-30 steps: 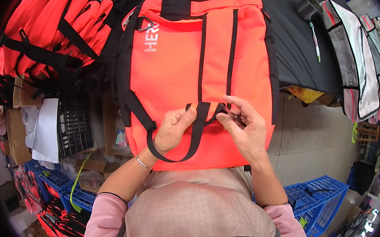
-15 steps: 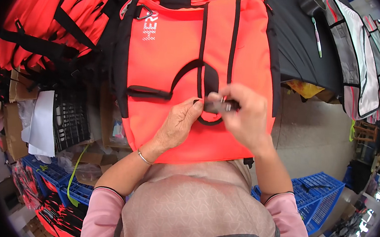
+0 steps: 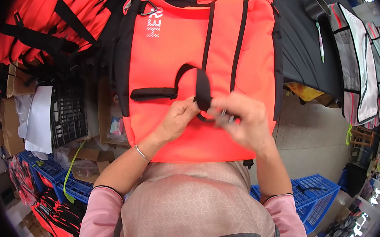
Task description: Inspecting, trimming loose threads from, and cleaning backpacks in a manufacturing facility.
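A bright orange-red bag with black sides lies before me, reaching down to my lap. A black webbing strap loops up from its front panel, and its folded end lies to the left. My left hand is closed, pinching the strap between thumb and fingers. Just right of it, my right hand is closed around a small dark piece with shiny bits. Motion smears those fingers, and the piece's kind cannot be made out. The two hands nearly meet over the strap's lower part.
Several similar red bags are heaped at the upper left. On the black-covered table lie a toothbrush, a dark metal cup and grey pouches. Blue plastic crates and cardboard boxes stand lower down at the sides.
The strap's upright part has shifted left and now bends toward my left fingers. My right hand has moved slightly down and right. The whole view has shifted a little.
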### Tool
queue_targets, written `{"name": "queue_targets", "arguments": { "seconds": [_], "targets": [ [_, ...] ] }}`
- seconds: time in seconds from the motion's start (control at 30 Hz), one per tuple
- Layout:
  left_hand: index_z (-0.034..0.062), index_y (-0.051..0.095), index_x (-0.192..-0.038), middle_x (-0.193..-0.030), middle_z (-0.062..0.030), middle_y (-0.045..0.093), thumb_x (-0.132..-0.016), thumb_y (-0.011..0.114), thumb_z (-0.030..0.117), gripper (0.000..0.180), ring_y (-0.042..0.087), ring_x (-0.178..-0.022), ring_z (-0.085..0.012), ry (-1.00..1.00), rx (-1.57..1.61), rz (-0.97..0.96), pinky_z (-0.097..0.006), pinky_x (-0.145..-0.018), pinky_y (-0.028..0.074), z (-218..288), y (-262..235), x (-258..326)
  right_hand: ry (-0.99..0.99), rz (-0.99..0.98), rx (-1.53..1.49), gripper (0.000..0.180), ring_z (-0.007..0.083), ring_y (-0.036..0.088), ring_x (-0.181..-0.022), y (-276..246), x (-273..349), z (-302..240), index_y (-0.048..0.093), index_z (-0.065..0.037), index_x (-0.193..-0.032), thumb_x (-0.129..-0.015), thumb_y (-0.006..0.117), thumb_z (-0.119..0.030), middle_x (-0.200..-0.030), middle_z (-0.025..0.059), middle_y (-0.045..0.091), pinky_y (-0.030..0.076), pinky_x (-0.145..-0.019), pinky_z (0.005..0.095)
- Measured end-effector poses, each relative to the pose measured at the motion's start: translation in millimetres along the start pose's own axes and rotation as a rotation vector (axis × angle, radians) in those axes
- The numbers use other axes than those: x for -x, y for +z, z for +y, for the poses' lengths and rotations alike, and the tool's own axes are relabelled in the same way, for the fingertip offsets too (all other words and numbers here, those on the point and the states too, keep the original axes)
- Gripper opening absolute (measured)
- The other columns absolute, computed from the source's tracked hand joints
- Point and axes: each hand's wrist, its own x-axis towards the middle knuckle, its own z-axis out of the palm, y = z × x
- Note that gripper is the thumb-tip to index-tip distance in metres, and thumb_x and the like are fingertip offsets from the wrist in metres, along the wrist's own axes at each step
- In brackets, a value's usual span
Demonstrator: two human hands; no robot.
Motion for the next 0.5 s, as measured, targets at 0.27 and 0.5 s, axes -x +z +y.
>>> {"name": "queue_targets", "arguments": {
  "seconds": [0.27,0.5],
  "targets": [
    [-0.0016,0.073,-0.096,-0.109,-0.0126,0.068,-0.084,0.071,0.004,0.014,0.060,-0.109,-0.0173,0.148,-0.399,0.003,-0.030,-0.095,0.046,10,3,-4,0.048,-0.601,0.387,0.030,0.0237,0.067,-0.077,-8,43,-26,0.071,-0.013,-0.103,-0.073,0.067,-0.014,-0.077,0.0034,0.064,0.050,-0.055,0.0379],
    [0.0018,0.073,-0.096,-0.107,-0.0109,0.068,-0.069,0.078,0.000,0.027,0.065,-0.088,-0.0261,0.536,-0.894,0.105,-0.034,-0.073,0.053,3,16,6,0.276,0.020,0.140,0.045,0.0228,0.061,-0.073,-30,69,-29,0.067,-0.004,-0.119,-0.078,0.079,-0.018,-0.084,0.0100,0.065,0.051,-0.069,0.0334]
  ]
}}
